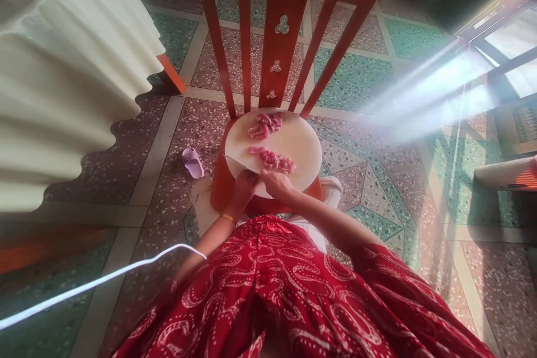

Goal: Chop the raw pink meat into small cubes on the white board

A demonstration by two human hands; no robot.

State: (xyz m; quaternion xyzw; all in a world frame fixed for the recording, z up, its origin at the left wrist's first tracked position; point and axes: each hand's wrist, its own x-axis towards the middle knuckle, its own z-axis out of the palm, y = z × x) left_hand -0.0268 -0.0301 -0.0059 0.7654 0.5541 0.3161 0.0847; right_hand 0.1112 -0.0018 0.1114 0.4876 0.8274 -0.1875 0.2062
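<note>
Gripping thin steel knife (242,164) in my left hand (244,185), fingers clamped; right hand (274,182) fingers together, pressing pink raw meat strips (272,159) on round white cutting board (300,142), frame centre.

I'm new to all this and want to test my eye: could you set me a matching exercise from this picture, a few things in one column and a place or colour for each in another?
Things:
1. chair
2. cutting board
3. slipper
4. knife

Descriptions:
A. round and white, carrying strips of raw meat
B. held by the left hand over the board
C. pale purple, lying on the floor
D. orange-red, its slatted back rising beyond the board

Pairs: 1-D, 2-A, 3-C, 4-B
</note>
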